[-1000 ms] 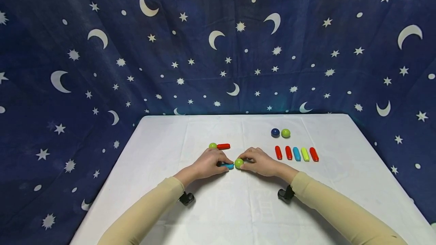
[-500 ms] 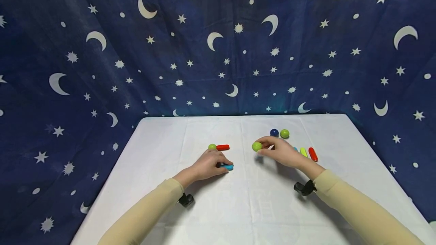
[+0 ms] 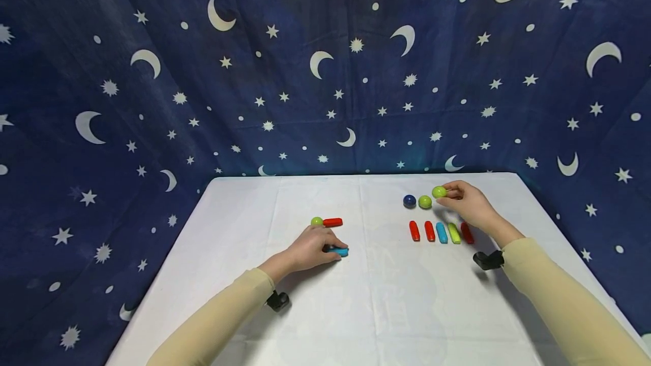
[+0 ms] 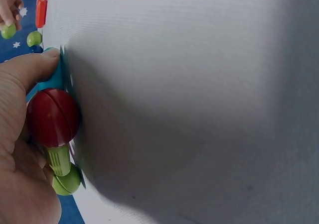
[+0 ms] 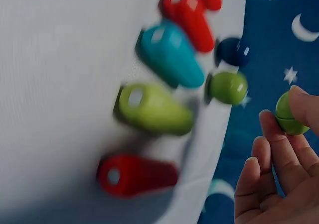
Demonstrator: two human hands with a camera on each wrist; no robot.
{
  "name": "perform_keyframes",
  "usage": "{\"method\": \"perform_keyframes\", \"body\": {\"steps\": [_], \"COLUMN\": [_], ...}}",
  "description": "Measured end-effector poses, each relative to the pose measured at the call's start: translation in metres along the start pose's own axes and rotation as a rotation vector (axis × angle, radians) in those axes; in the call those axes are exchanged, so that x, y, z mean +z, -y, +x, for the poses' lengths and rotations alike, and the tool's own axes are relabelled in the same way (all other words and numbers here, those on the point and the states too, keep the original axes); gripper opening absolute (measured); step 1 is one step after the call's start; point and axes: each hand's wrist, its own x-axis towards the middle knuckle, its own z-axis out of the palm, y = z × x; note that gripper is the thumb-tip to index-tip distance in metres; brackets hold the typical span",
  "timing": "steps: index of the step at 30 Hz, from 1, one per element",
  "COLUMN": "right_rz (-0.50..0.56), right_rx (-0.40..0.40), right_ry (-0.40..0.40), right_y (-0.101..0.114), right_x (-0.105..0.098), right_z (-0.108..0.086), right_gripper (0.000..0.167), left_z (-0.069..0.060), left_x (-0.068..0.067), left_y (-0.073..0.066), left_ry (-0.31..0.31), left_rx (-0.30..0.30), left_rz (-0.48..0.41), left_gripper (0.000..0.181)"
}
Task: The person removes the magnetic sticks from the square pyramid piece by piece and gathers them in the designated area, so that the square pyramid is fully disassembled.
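Note:
My left hand (image 3: 312, 248) holds a blue magnetic rod (image 3: 339, 252) on the table, thumb on it. In the left wrist view a red ball (image 4: 52, 118) lies at the rod's end under the hand, followed by a yellow-green rod (image 4: 59, 160) and a green ball (image 4: 67, 182); the head view hides the red ball and the yellow-green rod. Behind that hand a red rod (image 3: 333, 222) touches a green ball (image 3: 317, 221). At the back right my right hand (image 3: 470, 206) pinches a green ball (image 3: 439, 192) between thumb and fingers, right of another green ball (image 3: 425, 202).
A dark blue ball (image 3: 409, 201) stands left of the green one. Nearer lies a row of rods: two red rods, including one (image 3: 414, 231) at the left end, a blue rod (image 3: 441, 232), a yellow-green rod (image 3: 454, 233) and a red rod (image 3: 467, 233). Starry cloth (image 3: 325, 72) hangs behind the white table (image 3: 376, 309).
My right hand has carried the green ball from beside the left hand's blue rod to the back right, near the other balls. My left hand has stayed in place.

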Motion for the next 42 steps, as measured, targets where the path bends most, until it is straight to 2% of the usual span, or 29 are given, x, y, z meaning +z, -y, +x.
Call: {"method": "perform_keyframes", "body": {"steps": [5,15,32,42], "right_rz": [-0.036,-0.141,-0.130,-0.122], "right_rx": [0.046,0.034,0.089,0.092], "right_ry": [0.006,0.046,0.079,0.082], "right_y": [-0.012,-0.028,-0.034,-0.034], "right_x": [-0.002,0.003,0.007,0.006], "right_z": [0.009,0.020,0.027,0.027], "right_gripper": [0.061,0.055,0.058,0.061], "left_z": [0.000,0.000,0.001,0.001], "left_x": [0.001,0.001,0.002,0.001], "left_y": [0.001,0.002,0.002,0.001], "left_ry": [0.001,0.011,0.009,0.003], "left_rx": [0.003,0.002,-0.008,-0.008], "left_rz": [-0.002,0.004,0.007,0.002], "left_gripper": [0.028,0.029,0.029,0.028]}}
